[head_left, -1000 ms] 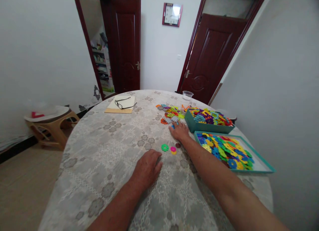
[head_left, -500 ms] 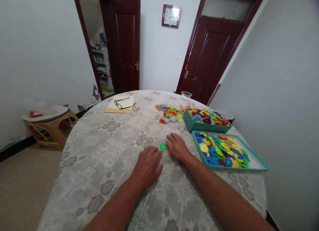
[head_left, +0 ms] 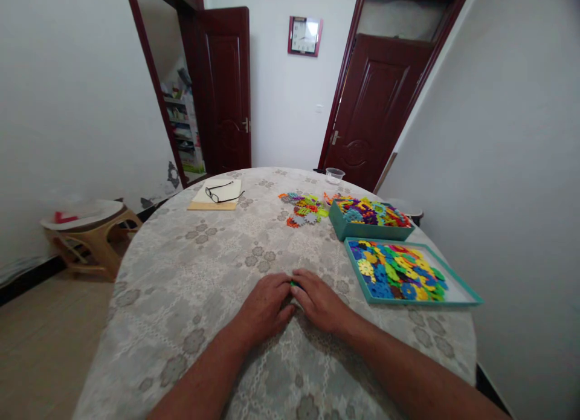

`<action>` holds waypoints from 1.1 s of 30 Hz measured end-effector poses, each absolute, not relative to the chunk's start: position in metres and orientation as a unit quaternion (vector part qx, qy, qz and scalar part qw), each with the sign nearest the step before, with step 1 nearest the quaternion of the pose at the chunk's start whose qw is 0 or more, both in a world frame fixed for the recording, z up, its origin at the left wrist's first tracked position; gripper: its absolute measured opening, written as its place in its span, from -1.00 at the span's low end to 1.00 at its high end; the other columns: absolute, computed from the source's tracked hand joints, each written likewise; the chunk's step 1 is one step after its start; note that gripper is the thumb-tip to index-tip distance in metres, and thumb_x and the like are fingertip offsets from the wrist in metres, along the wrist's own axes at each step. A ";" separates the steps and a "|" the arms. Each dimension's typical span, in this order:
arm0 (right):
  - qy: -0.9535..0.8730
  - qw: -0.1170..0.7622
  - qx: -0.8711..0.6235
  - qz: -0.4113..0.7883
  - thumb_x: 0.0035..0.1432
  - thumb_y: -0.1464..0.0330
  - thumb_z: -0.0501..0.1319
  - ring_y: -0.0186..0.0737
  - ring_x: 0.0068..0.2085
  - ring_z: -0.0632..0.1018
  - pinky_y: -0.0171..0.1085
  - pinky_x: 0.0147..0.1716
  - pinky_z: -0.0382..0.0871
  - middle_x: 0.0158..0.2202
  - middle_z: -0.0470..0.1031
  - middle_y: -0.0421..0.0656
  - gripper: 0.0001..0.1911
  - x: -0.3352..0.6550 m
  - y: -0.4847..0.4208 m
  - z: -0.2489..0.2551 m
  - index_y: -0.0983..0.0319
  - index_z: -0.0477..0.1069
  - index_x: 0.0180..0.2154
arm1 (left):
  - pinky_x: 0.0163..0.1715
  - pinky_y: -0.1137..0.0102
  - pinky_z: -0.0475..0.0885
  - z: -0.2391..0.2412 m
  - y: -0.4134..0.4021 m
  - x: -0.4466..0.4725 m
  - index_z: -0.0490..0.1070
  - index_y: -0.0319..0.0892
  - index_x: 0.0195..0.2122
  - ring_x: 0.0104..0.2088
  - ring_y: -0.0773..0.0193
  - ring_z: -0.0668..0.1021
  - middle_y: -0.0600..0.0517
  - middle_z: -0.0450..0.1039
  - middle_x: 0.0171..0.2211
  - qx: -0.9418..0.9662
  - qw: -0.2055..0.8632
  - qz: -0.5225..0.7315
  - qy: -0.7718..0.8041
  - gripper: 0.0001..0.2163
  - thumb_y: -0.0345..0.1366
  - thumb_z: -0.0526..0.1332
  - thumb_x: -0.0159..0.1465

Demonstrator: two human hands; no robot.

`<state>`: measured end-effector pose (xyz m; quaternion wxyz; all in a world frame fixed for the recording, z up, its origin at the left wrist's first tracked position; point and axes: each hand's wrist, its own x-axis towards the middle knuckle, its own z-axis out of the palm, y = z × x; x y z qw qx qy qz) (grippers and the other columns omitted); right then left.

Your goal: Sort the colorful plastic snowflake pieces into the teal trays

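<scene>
At the near middle of the table, my left hand (head_left: 268,305) and my right hand (head_left: 321,301) meet with fingertips touching. A small bit of a green snowflake disc (head_left: 293,283) shows between them; the fingers hide the rest. Both hands are closed, the left pinching the disc. Whatever lies under the right fingers is hidden. To the right, a shallow teal tray (head_left: 360,284) holds many blue, yellow and green plastic pieces. Behind it stands a deeper teal box (head_left: 371,231) heaped with similar pieces.
A loose pile of snowflake pieces (head_left: 304,210) lies left of the box. Farther back stands a clear plastic bowl (head_left: 335,174). Black-framed glasses (head_left: 222,196) rest on a pad (head_left: 211,206) at the far left. A stool (head_left: 97,229) is beside the table.
My hands have come together and a little nearer to me. The green disc, which lay uncovered between them, is now mostly covered by the fingers. The view has tilted slightly.
</scene>
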<state>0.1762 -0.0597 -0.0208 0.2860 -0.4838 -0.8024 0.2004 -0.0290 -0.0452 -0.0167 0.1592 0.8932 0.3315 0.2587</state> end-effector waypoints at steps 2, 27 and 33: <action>-0.786 0.307 -0.469 0.262 0.42 0.21 0.07 -0.03 0.24 0.48 0.00 0.30 0.29 0.20 0.51 -0.02 -0.59 0.187 -0.060 -0.012 0.16 0.49 0.17 | 0.19 0.12 0.39 -0.017 -0.046 -0.029 0.49 -0.11 0.02 0.12 0.04 0.50 -0.10 0.51 0.09 0.890 0.163 0.265 0.333 -0.74 -0.29 0.28 0.30; -0.807 0.170 -0.543 0.160 0.29 0.27 0.28 -0.16 -0.16 0.49 -0.26 -0.19 0.27 -0.17 0.48 -0.11 -0.83 0.223 -0.068 -0.004 0.18 0.43 -0.12 | 0.09 0.16 0.39 -0.024 -0.042 -0.018 0.45 -0.15 0.04 0.02 0.06 0.51 -0.10 0.55 -0.05 0.894 0.130 0.246 0.351 -0.74 -0.23 0.28 0.36; -0.802 0.226 -0.536 0.134 0.38 0.34 0.16 -0.16 -0.15 0.50 -0.24 -0.12 0.32 -0.21 0.49 -0.11 -0.89 0.215 -0.056 -0.016 0.19 0.45 -0.18 | 0.04 0.18 0.42 -0.023 -0.040 -0.018 0.49 -0.15 -0.01 -0.02 0.07 0.53 -0.10 0.56 -0.09 0.889 0.109 0.242 0.373 -0.79 -0.25 0.27 0.36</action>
